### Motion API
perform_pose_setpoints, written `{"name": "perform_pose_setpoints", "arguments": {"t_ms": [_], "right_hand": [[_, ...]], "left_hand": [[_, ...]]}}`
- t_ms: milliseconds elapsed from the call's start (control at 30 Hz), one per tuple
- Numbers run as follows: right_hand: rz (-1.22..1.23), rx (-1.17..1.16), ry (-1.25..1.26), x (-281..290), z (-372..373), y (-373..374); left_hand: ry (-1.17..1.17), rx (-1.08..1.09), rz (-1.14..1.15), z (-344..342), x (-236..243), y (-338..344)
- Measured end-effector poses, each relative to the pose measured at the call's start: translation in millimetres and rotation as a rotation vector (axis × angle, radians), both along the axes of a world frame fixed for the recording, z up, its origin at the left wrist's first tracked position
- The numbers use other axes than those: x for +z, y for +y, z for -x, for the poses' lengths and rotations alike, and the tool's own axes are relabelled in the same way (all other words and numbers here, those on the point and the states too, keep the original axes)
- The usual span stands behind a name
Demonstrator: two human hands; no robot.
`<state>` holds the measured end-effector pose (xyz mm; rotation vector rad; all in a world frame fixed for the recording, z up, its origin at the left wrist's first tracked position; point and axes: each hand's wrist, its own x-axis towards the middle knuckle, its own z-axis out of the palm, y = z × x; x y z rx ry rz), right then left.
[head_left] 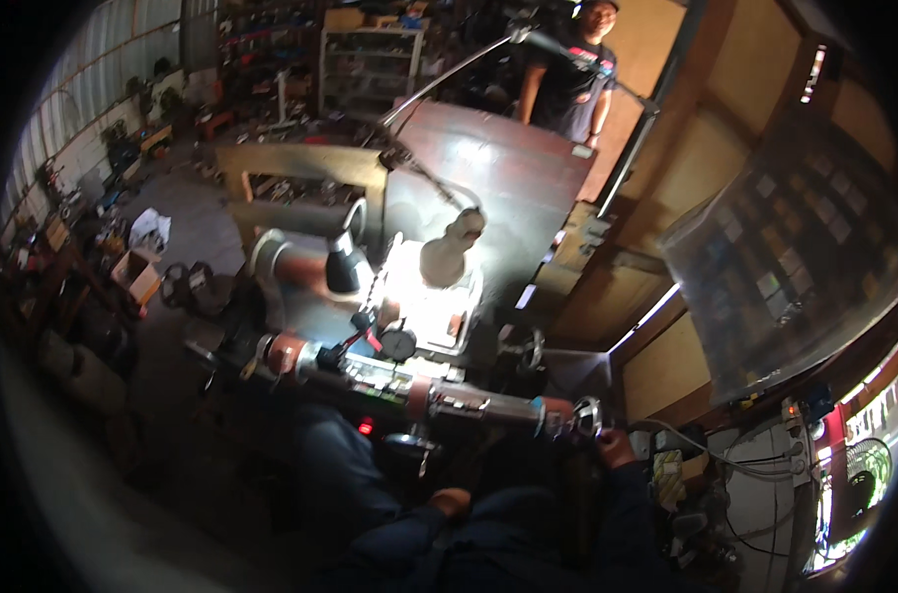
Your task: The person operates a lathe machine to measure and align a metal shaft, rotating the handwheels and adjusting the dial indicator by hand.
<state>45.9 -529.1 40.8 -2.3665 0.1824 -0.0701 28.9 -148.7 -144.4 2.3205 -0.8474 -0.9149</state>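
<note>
Your right hand (pixel 615 447) is clenched on the small handwheel (pixel 587 415) at the right end of the lathe (pixel 409 390), whose long axis runs leftward away from it, while your left hand (pixel 452 502) rests lower, loosely curled, holding nothing.

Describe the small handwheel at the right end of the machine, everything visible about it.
The handwheel is a small round wheel of shiny grey metal with openings between its spokes. It sits at the right end of the long dark machine shaft, its face turned toward the camera. The right hand grips its lower right rim. Finer detail is too dim to tell.
</note>
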Motion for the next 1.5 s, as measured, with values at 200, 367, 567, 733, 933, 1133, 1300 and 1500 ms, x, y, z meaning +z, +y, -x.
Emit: {"name": "perform_pose_setpoints", "arguments": {"t_ms": [200, 367, 567, 733, 933, 1133, 1300, 1500], "right_hand": [[-0.089, 0.030, 0.144, 54.4, 23.4, 15.2], [-0.316, 0.147, 0.085, 87.5, 14.3, 14.3], [-0.357, -0.060, -0.146, 65.5, -22.0, 8.9], [-0.258, -0.046, -0.163, 22.7, -53.3, -7.1], [-0.023, -0.042, 0.012, -9.9, -41.7, -14.3], [0.092, 0.053, 0.240, 14.3, -5.2, -12.4], [-0.248, 0.078, 0.152, 54.7, 21.7, -2.3], [-0.403, 0.027, 0.056, 79.8, 4.5, 10.6]], "left_hand": [[0.079, 0.074, -0.084, -2.1, 35.8, 3.4], [0.127, 0.039, -0.201, -3.6, 55.0, 1.5], [0.039, -0.038, -0.139, -1.0, 26.5, -5.6], [0.096, 0.063, -0.168, 0.3, 6.3, -10.0], [0.074, 0.017, -0.170, -1.7, 6.0, -6.6], [0.097, 0.009, -0.203, -3.2, 27.8, -2.1], [0.080, 0.042, -0.167, -2.1, 21.5, -5.1], [0.123, 0.039, -0.147, -1.1, 13.6, -6.6]]}}
